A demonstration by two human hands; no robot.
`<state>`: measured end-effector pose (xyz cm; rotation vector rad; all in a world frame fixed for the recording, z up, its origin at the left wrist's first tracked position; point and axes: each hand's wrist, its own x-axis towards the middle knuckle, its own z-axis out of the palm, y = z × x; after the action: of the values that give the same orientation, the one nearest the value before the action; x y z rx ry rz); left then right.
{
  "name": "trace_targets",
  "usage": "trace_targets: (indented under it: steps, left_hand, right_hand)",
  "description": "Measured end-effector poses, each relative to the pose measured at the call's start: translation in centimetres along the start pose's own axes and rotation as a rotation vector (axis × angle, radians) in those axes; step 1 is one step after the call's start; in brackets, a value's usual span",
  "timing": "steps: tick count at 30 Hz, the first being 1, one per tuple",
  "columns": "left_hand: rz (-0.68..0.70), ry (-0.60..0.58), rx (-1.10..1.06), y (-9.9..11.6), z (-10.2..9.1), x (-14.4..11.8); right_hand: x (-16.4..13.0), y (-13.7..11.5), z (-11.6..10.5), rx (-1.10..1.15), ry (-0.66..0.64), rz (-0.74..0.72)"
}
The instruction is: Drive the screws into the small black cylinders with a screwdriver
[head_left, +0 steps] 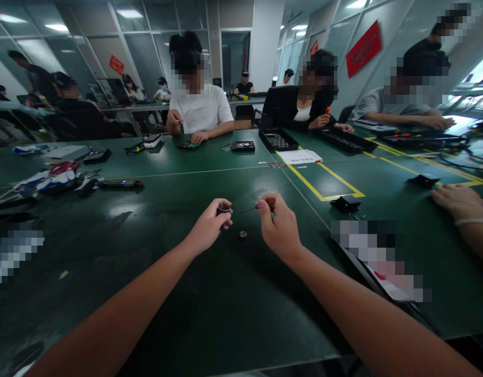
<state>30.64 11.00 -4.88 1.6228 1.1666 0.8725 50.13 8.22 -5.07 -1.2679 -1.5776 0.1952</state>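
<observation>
1. Fingers of the left hand are clamped around a small dark cup-shaped part, well inside the edges of the green surface.
2. Thumb and fingertips of the right hand pinch the red end of a thin tool, its shaft pointing toward the cup-shaped part, apart from it.
3. Between the hands, a small round part lies on the surface, slightly toward its near edge.
4. Toward the surface's right edge, another person's hand rests near a black piece.
</observation>
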Motion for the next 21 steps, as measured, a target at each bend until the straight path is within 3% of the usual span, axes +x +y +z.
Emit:
trace_targets:
  steps: [2,5,7,14,18,21]
  left_hand:
    - [-0.054,-0.104,0.082,0.8,0.1,-0.2]
    - [0.017,-0.251,0.363,1.1,0.6,-0.4]
    - [0.052,-0.287,0.545,0.8,1.1,-0.4]
    - [0.069,-0.25,0.767,-0.1,2.9,0.3]
    - [0.045,-0.199,0.81,0.1,2.3,0.3]
    - [-0.047,-0.217,0.698,-0.1,1.0,0.2]
  right_hand:
    - [0.0,-0.1,0.0,0.005,0.0,-0.002]
    - [0.1,-0.1,0.0,0.014,-0.001,-0.007]
    - [0.1,-0.1,0.0,0.012,-0.004,-0.01]
    - [0.0,0.2,0.2,0.013,-0.017,-0.019]
    - [0.1,-0.1,0.1,0.016,-0.039,-0.018]
    - [0.1,-0.2,0.0,0.022,-0.055,-0.017]
